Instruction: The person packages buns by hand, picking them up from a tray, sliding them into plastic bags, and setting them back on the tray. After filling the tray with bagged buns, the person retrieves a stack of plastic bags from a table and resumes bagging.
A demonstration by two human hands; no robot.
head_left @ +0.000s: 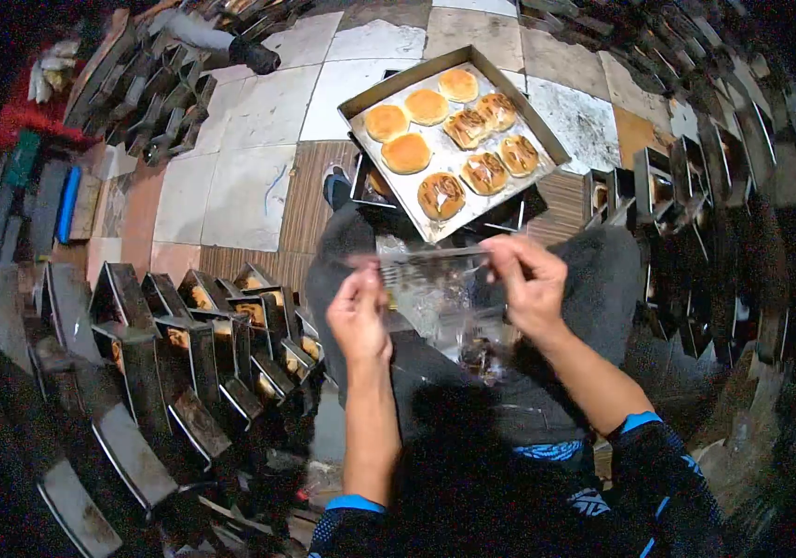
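A clear plastic bag (430,279) with faint printing is stretched between my two hands above my lap. My left hand (361,312) pinches its left edge, and my right hand (530,284) pinches the upper right edge. The bag is thin and partly blurred, and nothing can be made out inside it. Just beyond my knees, a square metal tray (521,105) rests tilted on darker trays. It carries several plain golden buns (407,153) and several buns with brown topping (484,174), some of which look wrapped in shiny film.
Stacked metal loaf pans (128,298) crowd the left side, some with bread (200,296) inside. More dark pans (654,181) line the right. Tiled floor (249,191) lies ahead. At upper left, a grey-clad limb with a dark end (254,57) reaches over the tiles.
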